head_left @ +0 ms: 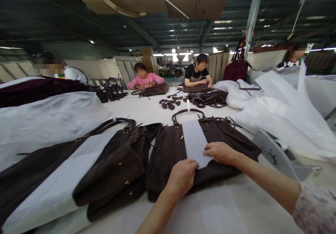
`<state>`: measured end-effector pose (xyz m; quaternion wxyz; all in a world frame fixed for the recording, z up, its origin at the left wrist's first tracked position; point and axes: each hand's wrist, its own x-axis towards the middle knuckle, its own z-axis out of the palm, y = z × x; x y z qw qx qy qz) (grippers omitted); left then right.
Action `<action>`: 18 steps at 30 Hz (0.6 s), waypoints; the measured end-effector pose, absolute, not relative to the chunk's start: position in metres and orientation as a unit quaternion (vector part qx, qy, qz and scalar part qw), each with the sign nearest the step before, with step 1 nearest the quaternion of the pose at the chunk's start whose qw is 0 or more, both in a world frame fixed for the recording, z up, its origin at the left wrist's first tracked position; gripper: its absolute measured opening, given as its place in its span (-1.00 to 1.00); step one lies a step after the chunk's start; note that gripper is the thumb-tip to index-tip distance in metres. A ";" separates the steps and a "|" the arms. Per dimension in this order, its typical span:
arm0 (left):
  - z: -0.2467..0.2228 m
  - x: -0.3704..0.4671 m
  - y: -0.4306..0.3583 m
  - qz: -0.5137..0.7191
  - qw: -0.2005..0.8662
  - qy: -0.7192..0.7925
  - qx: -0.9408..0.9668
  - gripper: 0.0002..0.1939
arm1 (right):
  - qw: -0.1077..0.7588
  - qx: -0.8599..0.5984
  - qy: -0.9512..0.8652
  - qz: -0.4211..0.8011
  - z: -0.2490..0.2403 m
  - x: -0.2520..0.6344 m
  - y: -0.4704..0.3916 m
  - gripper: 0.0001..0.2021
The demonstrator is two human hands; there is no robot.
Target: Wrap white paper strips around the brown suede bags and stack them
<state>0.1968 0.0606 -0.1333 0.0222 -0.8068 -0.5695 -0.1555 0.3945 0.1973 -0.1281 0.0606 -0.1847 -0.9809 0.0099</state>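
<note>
A dark brown handbag [168, 146] lies flat on the white table before me, its handle [189, 112] pointing away. Over its middle runs a strip of white tissue paper [194, 137]. My left hand [182, 178] pinches the strip's near left edge, fingers closed. On the right edge, my right hand [222, 153] holds the paper between thumb and fingers. The near end of the strip rests on the bag's front. To the left lie more brown bags [112, 167] in a stack, with white paper [60, 188] laid across them.
Clear plastic bags [47, 118] lie at the left and white plastic sheets [278, 111] at the right, by a grey plastic holder [275, 153]. Brown straps [207, 99] and small loops [170, 102] lie farther back. Two co-workers [199, 71] handle brown pieces across the table.
</note>
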 end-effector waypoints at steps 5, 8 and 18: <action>-0.148 0.205 0.048 -0.147 0.038 -0.583 -0.799 -0.75 | 0.162 -0.223 -0.960 -0.051 -0.156 0.407 0.167 -0.78; -0.145 0.206 0.047 -0.143 0.040 -0.591 -0.793 -0.76 | 0.260 -0.202 -0.943 -0.049 -0.175 0.414 0.157 -0.70; -0.134 0.223 0.039 -0.123 0.043 -0.615 -0.777 -0.74 | 0.238 -0.136 -0.961 0.029 -0.165 0.433 0.145 -0.73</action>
